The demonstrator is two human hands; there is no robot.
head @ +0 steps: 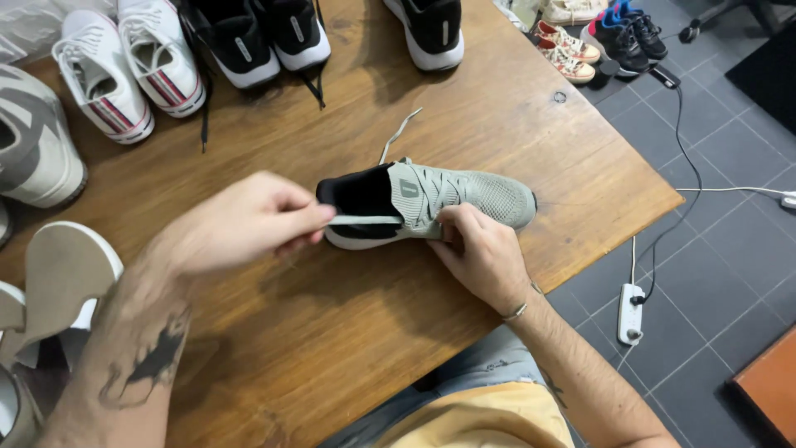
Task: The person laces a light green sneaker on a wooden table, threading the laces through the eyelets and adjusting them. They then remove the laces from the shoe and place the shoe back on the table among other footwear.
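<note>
Left hand (249, 220) pinches lace (365, 221) taut; right hand (477, 249) grips grey sneaker (464, 195) near table edge (618, 232)

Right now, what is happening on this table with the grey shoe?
A person sits at a wooden table and works on a grey-green knit sneaker that lies in front of them. The left hand pulls one lace end taut to the side, pinched in its grip. The right hand rests against the near side of the sneaker, fingers at the laces. The other lace end trails loose behind it. Several other shoes, among them white sneakers, stand along the far edge.
</note>
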